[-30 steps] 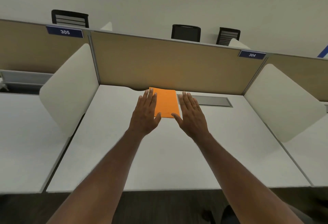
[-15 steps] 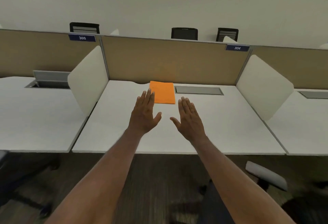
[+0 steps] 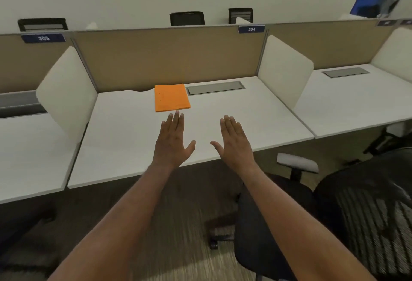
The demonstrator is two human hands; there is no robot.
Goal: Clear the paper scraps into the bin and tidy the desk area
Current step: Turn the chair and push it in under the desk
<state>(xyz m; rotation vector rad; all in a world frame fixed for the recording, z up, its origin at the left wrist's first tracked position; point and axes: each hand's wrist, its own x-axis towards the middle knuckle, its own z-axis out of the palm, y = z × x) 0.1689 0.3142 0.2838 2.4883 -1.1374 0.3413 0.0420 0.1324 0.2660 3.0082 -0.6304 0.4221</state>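
On the white desk (image 3: 245,120) at the centre of the scene, we see an orange folder (image 3: 171,97) lying flat at the far side, its far edge close to the tan partition (image 3: 169,57) and its right edge just beside a grey cable hatch (image 3: 215,87) set flush in the desktop. We hold both hands over the near half of this desk, palms down and empty. The left hand (image 3: 172,141) has its fingers extended and held together, the thumb spread to the right; its fingertips (image 3: 176,114) appear just short of the folder's near edge, and we cannot tell whether they rest on the desk or are raised above it. The right hand (image 3: 235,142) lies to the right, apart from the left, fingers likewise straight and nearly together, the thumb spread to the left, and it is well clear of the folder. Both bare forearms run from the near edge of the view up to the hands. White rounded side screens (image 3: 66,89) stand at the left and right ends of the desk, separating it from neighbouring desks. On the partition we read a blue label 305 (image 3: 43,38) at the left and a blue label 304 (image 3: 251,29) at the right. A black mesh office chair (image 3: 365,214) stands at the near right on the dark carpet, its pale armrest (image 3: 297,162) close to the desk's near edge.
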